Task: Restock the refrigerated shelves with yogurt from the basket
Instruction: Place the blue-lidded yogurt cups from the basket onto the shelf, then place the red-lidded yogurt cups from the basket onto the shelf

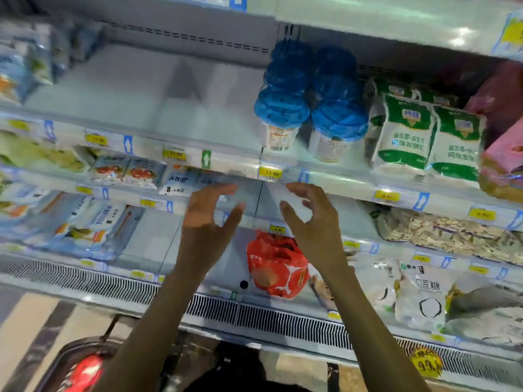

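Blue-lidded yogurt tubs [283,108], above left hand [203,222], right hand [317,224], fingers [220,189] empty

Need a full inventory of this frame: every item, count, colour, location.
blue-lidded yogurt cups: two rows, exact count hidden; blue lids, white tubs; upper shelf, centre
green-and-white pouches: at least four; upper shelf, right of the cups
pink packs: at least two; upper shelf, far right
red bag: one; lower shelf, centre
white pouches: several; lower shelf, right
blue-white packs: several; left shelves, blurred
price tags: many; yellow; along the shelf edges
basket: one; dark rim, something red inside; floor, bottom left
left hand: empty, fingers spread, raised before the shelf edge
right hand: empty, fingers loosely curled, beside the left hand
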